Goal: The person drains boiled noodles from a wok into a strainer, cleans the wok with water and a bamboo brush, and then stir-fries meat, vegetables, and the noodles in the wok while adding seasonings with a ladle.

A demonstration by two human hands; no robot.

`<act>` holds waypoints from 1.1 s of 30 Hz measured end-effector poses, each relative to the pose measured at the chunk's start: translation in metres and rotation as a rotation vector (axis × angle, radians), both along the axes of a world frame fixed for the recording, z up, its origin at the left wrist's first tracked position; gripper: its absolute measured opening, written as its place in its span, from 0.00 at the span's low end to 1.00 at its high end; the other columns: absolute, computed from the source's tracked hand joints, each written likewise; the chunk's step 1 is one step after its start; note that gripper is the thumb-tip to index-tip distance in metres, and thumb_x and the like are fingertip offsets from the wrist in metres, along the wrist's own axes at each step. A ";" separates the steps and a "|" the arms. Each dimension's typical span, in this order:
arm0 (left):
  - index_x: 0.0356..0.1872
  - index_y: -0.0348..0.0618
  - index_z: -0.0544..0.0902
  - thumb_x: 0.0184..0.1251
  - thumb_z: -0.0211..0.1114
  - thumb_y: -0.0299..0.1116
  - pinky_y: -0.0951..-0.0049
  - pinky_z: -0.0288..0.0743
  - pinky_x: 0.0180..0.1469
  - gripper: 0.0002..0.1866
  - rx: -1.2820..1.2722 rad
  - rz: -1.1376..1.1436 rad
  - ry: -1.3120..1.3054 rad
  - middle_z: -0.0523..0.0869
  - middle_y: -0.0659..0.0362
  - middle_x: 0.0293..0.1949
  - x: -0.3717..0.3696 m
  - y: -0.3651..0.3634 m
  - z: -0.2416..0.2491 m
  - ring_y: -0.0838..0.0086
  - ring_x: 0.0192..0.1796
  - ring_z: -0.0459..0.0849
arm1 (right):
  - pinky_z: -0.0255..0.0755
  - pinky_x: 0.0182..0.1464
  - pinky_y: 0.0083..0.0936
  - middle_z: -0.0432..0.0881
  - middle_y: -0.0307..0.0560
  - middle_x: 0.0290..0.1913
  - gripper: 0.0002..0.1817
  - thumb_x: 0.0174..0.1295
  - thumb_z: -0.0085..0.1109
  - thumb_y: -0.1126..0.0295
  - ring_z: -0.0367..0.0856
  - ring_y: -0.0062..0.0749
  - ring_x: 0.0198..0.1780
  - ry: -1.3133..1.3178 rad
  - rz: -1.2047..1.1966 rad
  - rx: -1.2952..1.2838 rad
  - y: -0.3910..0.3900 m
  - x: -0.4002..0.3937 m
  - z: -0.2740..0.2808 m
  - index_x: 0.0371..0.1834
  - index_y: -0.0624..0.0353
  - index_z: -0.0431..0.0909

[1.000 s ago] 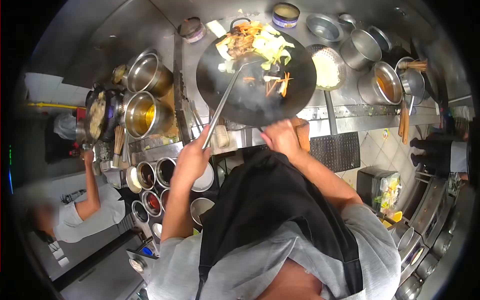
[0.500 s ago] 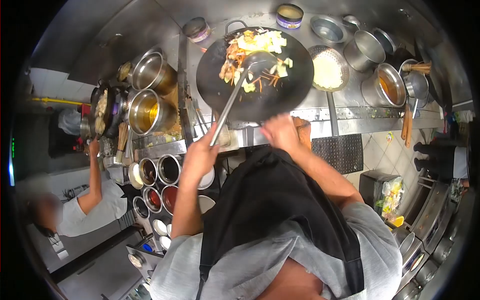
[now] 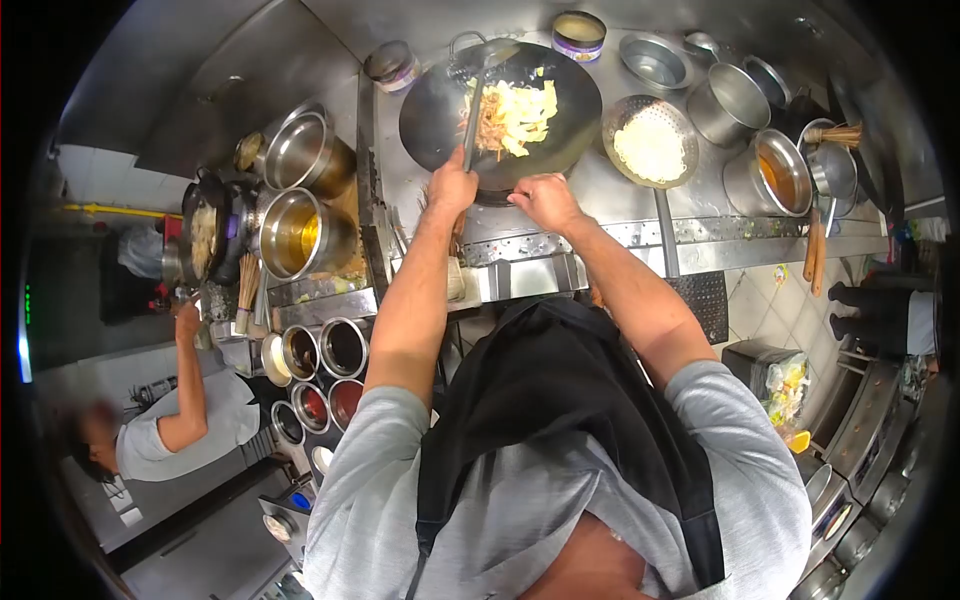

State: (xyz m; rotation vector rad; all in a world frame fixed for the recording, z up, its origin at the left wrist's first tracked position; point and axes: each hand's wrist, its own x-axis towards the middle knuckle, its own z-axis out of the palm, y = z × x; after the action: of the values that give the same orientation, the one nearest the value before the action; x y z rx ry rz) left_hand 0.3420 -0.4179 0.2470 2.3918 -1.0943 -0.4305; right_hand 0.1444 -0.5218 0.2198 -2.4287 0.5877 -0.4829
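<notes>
My left hand [image 3: 452, 187] is closed around the handle of a long metal ladle [image 3: 473, 125]. The ladle's bowl is at the far side of a dark wok [image 3: 425, 125], close to its loop handle. In the wok lies a heap of pale chopped cabbage [image 3: 528, 112] with orange shreds and browned bits. My right hand [image 3: 547, 203] is closed at the wok's near rim; the part it grips is hidden by the fingers. Right of the wok, a long-handled strainer [image 3: 612, 118] holds pale noodles [image 3: 652, 145].
Open cans [image 3: 391, 66] [image 3: 579, 36] stand behind the wok. Steel pots [image 3: 728, 103] and a pot of brown liquid [image 3: 738, 185] are at right. A pot of yellow oil [image 3: 285, 235] and sauce containers [image 3: 342, 347] are at left. Another person [image 3: 190, 430] works at far left.
Both hands have moved forward, away from my body. The ladle's bowl has gone from over the food to the wok's far rim. The wok is tilted differently, and the food has gathered together.
</notes>
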 end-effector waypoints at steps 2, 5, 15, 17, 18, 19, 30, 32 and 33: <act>0.76 0.50 0.71 0.63 0.62 0.36 0.51 0.77 0.63 0.35 0.027 -0.061 0.019 0.87 0.39 0.55 -0.005 0.004 -0.002 0.41 0.57 0.85 | 0.71 0.56 0.48 0.88 0.48 0.36 0.11 0.64 0.69 0.57 0.86 0.46 0.46 0.044 0.001 0.040 -0.006 0.002 -0.009 0.34 0.53 0.87; 0.75 0.54 0.73 0.63 0.61 0.31 0.49 0.77 0.61 0.35 -0.108 -0.308 0.003 0.87 0.40 0.53 0.027 0.062 -0.011 0.41 0.55 0.86 | 0.70 0.58 0.52 0.89 0.49 0.37 0.11 0.65 0.68 0.58 0.86 0.46 0.48 0.152 -0.055 0.029 -0.006 0.006 -0.009 0.35 0.53 0.87; 0.76 0.55 0.72 0.66 0.65 0.29 0.54 0.79 0.59 0.35 0.442 -0.106 0.420 0.87 0.43 0.56 -0.023 0.208 0.209 0.47 0.54 0.88 | 0.71 0.54 0.49 0.87 0.47 0.33 0.09 0.63 0.67 0.62 0.84 0.49 0.41 -0.094 -0.033 -0.205 0.041 -0.021 0.058 0.32 0.54 0.86; 0.77 0.54 0.71 0.67 0.66 0.30 0.55 0.79 0.59 0.35 0.284 -0.251 0.271 0.87 0.43 0.56 -0.015 0.214 0.161 0.48 0.54 0.88 | 0.70 0.50 0.45 0.86 0.48 0.31 0.08 0.62 0.68 0.65 0.84 0.49 0.40 -0.054 -0.034 -0.207 0.051 -0.009 0.051 0.28 0.55 0.83; 0.77 0.51 0.70 0.68 0.66 0.31 0.56 0.79 0.60 0.35 0.079 -0.395 -0.001 0.86 0.42 0.57 -0.008 0.216 0.112 0.47 0.57 0.86 | 0.70 0.50 0.45 0.86 0.48 0.31 0.08 0.61 0.68 0.65 0.84 0.50 0.39 -0.021 -0.047 -0.191 0.057 -0.005 0.047 0.27 0.55 0.82; 0.77 0.51 0.70 0.68 0.66 0.31 0.56 0.79 0.60 0.35 0.164 -0.302 0.039 0.86 0.41 0.57 -0.015 0.206 0.107 0.46 0.58 0.86 | 0.70 0.49 0.44 0.86 0.48 0.30 0.09 0.61 0.68 0.66 0.84 0.50 0.38 0.013 -0.064 -0.173 0.062 -0.004 0.044 0.26 0.55 0.82; 0.74 0.51 0.74 0.67 0.69 0.30 0.53 0.78 0.60 0.32 0.233 -0.051 0.137 0.87 0.38 0.51 -0.033 0.217 0.151 0.44 0.57 0.85 | 0.69 0.49 0.44 0.84 0.47 0.30 0.09 0.63 0.67 0.64 0.81 0.48 0.39 -0.127 -0.032 -0.193 0.054 -0.026 0.041 0.28 0.54 0.82; 0.73 0.49 0.74 0.67 0.68 0.30 0.53 0.77 0.61 0.32 0.303 -0.041 0.080 0.87 0.37 0.51 -0.023 0.211 0.154 0.43 0.57 0.85 | 0.69 0.51 0.45 0.85 0.46 0.32 0.09 0.63 0.67 0.63 0.83 0.48 0.41 -0.137 -0.051 -0.162 0.035 -0.011 0.026 0.30 0.54 0.83; 0.73 0.48 0.74 0.67 0.68 0.30 0.53 0.77 0.61 0.32 0.339 -0.035 0.051 0.87 0.37 0.51 -0.017 0.209 0.152 0.43 0.57 0.85 | 0.69 0.51 0.45 0.86 0.46 0.33 0.09 0.64 0.66 0.63 0.83 0.48 0.42 -0.141 -0.061 -0.145 0.030 -0.005 0.016 0.31 0.54 0.83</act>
State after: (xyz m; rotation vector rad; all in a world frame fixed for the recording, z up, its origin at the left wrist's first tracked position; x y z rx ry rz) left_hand 0.3246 -0.2089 0.3986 2.6366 -1.1155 -0.7368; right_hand 0.1389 -0.4916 0.2361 -2.4924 0.5848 -0.7391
